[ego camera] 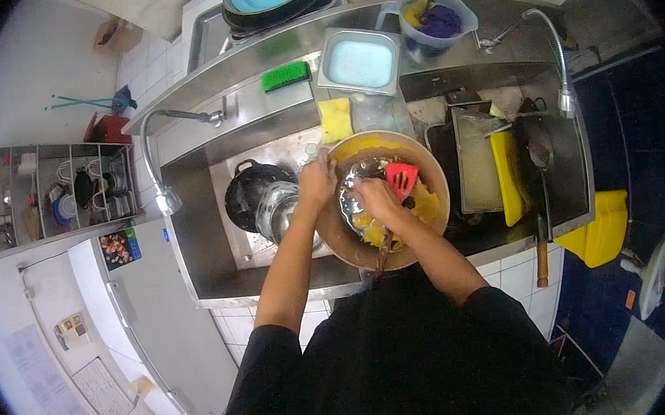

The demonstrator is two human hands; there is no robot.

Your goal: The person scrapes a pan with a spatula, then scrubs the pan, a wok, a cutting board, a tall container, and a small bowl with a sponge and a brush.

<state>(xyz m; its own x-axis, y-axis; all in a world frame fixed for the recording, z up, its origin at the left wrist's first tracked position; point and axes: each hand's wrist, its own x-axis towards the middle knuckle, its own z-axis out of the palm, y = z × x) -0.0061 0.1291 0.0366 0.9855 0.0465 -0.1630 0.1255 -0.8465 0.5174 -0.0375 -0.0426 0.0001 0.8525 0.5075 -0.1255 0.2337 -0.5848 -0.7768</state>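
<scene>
A large round pan [439, 197] with yellow food residue and liquid inside rests across the divider between two sink basins. My left hand [317, 183] is closed on the pan's rim at its upper left. Inside the pan, my right hand [375, 198] is low over the liquid; its fingers are partly hidden and I cannot tell whether they hold something. A red slotted spatula head [402, 180] lies just right of that hand. A yellow sponge [336, 120] sits behind the pan, near the left hand.
The left basin holds a black pan [253, 194] and clear bowls [278, 213]. Behind stand a green brush [285, 76], a metal container [359, 64] of bluish liquid and a plastic jug [435, 23]. Trays and a yellow-handled utensil [507, 178] fill the right basin. Faucets [166, 199] flank both sides.
</scene>
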